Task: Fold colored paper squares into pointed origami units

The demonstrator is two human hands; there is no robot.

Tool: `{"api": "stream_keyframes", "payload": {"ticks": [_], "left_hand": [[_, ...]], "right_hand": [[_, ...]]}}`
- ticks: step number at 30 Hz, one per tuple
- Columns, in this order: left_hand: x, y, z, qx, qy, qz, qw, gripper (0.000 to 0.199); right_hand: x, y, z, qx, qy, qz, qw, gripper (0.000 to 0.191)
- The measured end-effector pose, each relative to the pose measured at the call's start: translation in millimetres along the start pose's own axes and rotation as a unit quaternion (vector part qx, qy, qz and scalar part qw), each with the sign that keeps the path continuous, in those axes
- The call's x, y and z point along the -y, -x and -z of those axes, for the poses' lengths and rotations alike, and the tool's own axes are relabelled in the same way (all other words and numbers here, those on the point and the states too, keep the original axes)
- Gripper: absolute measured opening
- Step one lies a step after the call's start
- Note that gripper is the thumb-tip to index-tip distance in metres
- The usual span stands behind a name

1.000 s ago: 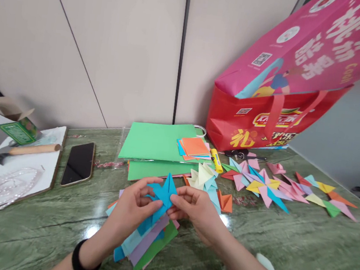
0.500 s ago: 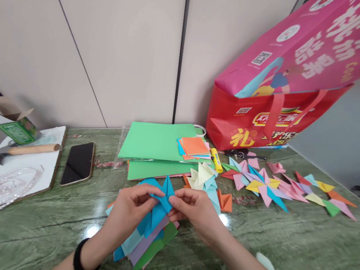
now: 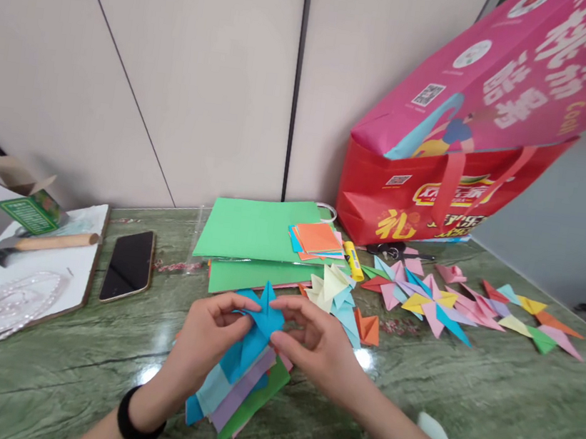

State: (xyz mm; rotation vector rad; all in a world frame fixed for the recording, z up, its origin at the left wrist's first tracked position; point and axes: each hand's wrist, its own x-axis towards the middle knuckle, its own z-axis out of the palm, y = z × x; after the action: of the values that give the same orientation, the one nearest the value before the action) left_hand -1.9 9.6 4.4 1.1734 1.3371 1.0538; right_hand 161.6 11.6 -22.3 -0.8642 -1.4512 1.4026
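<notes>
A partly folded sheet of blue origami paper [image 3: 265,318], with a pointed flap standing up, is held above the table between both hands. My left hand [image 3: 210,331] pinches its left side with thumb and fingertips. On the right side, my right hand [image 3: 313,337] has its fingertips on the paper, thumb at the lower right edge. Beneath lies a fanned stack of coloured paper [image 3: 239,403] in light blue, purple and green, partly hidden by the blue piece and my left hand. Just beyond my right hand are pale yellow and light-blue folded pieces [image 3: 327,289].
Green sheets [image 3: 264,234] lie at the back with small orange squares [image 3: 317,238] and a yellow glue stick [image 3: 354,261]. Several folded stars [image 3: 428,295] spread right, before a red bag [image 3: 415,192]. Left are a phone [image 3: 128,266], a hammer [image 3: 46,245] and a beaded strand [image 3: 11,308].
The blue paper has turned a little and its raised point has shifted slightly left. My right hand's fingers have spread, the index moving up toward the point and the thumb lower.
</notes>
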Motion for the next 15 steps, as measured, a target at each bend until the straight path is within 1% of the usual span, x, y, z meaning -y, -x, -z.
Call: {"api": "stream_keyframes", "payload": {"ticks": [2,4,7,11,13,15], "left_hand": [[1.8,-0.6,0.3,0.008,0.016,0.007,1.0,0.011],[3.7,-1.1,0.4,0.017,0.03,0.011,0.999,0.012],[5.1,-1.1,0.2,0.032,0.041,0.01,0.999,0.012],[2.5,0.4,-0.2,0.059,0.042,0.01,0.997,0.011],[0.4,1.2,-0.5,0.061,0.039,0.014,0.997,0.011],[-1.1,1.7,-0.7,0.052,0.032,0.01,0.998,0.011]], "right_hand": [[0.1,2.0,0.1,0.007,0.045,0.039,0.998,0.029],[0.0,3.1,-0.2,0.012,0.061,0.063,0.996,0.033],[-0.2,3.3,-0.9,0.013,0.065,0.077,0.995,0.036],[-0.3,3.1,-1.0,-0.012,0.067,0.085,0.994,0.031],[0.0,3.3,-0.7,-0.026,0.08,0.087,0.993,0.028],[0.7,3.6,-0.2,-0.038,0.102,0.106,0.988,0.028]]}}
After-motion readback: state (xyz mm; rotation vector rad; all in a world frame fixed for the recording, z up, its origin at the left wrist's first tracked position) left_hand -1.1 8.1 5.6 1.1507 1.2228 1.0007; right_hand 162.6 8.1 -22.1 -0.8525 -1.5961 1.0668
